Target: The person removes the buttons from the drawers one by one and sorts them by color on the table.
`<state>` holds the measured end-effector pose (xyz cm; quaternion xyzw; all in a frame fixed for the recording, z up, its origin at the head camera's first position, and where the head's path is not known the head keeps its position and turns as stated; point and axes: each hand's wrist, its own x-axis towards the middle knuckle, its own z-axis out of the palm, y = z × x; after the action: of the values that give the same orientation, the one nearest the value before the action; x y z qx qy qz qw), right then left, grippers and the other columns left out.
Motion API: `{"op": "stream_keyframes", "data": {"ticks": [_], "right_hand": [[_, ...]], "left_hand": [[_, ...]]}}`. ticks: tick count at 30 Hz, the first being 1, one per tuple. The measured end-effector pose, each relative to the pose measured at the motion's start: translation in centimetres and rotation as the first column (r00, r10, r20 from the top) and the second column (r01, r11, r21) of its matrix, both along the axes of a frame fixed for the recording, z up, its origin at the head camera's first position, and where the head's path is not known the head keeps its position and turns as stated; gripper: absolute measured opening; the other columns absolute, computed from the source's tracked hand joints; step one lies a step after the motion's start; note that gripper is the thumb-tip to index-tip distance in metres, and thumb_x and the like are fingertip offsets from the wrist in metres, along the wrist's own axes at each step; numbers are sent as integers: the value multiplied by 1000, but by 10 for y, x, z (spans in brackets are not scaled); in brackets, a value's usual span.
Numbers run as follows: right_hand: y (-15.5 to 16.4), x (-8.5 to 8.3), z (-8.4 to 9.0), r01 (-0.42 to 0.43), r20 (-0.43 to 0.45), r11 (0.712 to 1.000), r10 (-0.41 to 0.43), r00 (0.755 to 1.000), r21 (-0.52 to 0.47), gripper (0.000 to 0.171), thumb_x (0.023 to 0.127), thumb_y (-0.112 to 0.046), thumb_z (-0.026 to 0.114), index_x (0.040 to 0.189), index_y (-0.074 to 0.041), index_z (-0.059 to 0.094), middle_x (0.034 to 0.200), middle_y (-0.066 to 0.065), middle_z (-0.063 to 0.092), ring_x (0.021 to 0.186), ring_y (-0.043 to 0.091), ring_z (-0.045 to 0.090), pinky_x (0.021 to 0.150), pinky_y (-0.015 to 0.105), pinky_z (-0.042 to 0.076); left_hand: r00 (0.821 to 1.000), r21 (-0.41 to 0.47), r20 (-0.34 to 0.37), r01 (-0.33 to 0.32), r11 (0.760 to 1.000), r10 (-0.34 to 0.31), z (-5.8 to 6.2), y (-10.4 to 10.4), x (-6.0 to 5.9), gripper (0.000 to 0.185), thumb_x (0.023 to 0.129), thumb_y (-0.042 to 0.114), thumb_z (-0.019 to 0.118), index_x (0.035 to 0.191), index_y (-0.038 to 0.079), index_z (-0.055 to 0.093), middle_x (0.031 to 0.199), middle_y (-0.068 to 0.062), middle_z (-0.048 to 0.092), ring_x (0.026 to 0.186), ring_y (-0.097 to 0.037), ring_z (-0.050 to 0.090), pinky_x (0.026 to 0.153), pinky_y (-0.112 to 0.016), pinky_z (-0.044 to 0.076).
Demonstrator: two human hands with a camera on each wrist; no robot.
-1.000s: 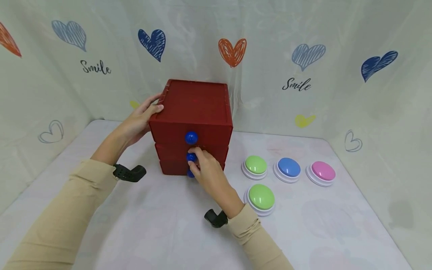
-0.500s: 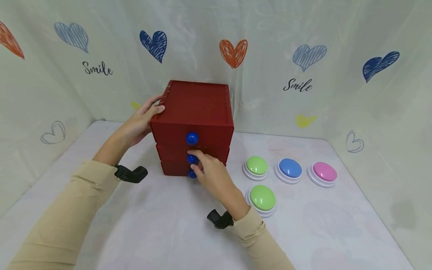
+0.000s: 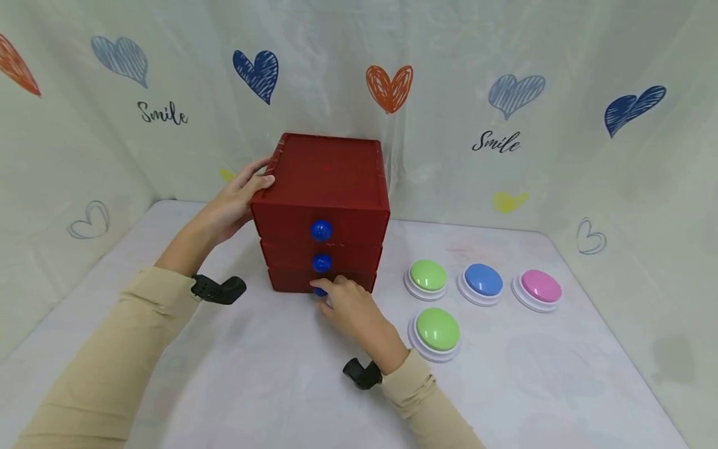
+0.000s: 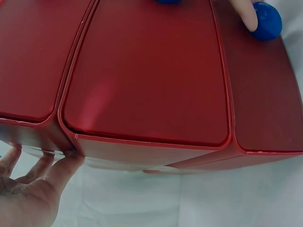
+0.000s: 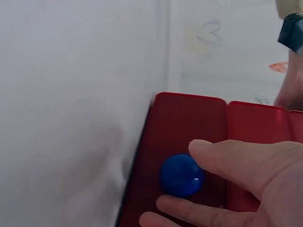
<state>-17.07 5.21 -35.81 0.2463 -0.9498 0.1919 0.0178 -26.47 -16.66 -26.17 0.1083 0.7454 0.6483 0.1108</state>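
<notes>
Counter [image 3: 269,374]: it carries everything here.
Drawer box [image 3: 325,181]: far centre, three drawers.
Your left hand [image 3: 232,202]: fingers spread flat against the box's left side.
Your right hand [image 3: 350,308]: fingertips pinching the bottom knob [image 3: 320,291].

Open table [image 3: 280,368] lies before the red drawer box [image 3: 325,181] — four dome buttons [image 3: 436,328] crowd its right side.

drawer box [image 3: 322,187] centre-back on table [image 3: 269,374]; four buttons [image 3: 437,328] to its right
</notes>
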Motion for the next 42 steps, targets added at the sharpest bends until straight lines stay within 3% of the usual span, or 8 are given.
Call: {"op": "stream_keyframes", "data": {"ticks": [8, 17, 29, 42], "right_hand": [[-2, -9, -15, 19, 4, 991, -19, 1000, -133, 25, 90, -11, 59, 115, -12, 61, 102, 8, 65, 89, 19, 64, 73, 28, 52], [-2, -15, -16, 28, 20, 978, -24, 1000, -206, 21, 90, -10, 60, 110, -11, 66, 103, 6, 68, 90, 16, 64, 76, 26, 52], [-4, -9, -13, 34, 35, 986, -29, 999, -164, 22, 88, -9, 62, 109, -10, 67, 104, 7, 69, 95, 17, 65, 79, 25, 52], [-3, 8, -13, 11, -25, 996, -13, 1000, -88, 21, 86, -11, 65, 107, -10, 67, 99, 6, 71, 89, 17, 67, 76, 26, 53]], "left_hand": [[1000, -6, -1, 10, 1000, -10, 1, 0, 0, 58, 97, 43, 41, 148, 35, 14, 151, -8, 23, 131, -28, 32, 107, -49, 28], [1000, -6, -4, -1, 1000, 1, 1, -1, -1, 58, 97, 42, 42, 147, 35, 15, 151, -7, 22, 132, -28, 31, 108, -51, 27], [1000, -15, 1, 1, 1000, -1, 2, -1, 1, 59, 96, 43, 41, 148, 36, 14, 153, -7, 21, 132, -29, 31, 108, -51, 27], [1000, -2, 1, 14, 1000, -14, 2, -1, 2, 59, 96, 43, 41, 148, 35, 13, 153, -8, 20, 133, -30, 31, 109, -53, 25]]}}
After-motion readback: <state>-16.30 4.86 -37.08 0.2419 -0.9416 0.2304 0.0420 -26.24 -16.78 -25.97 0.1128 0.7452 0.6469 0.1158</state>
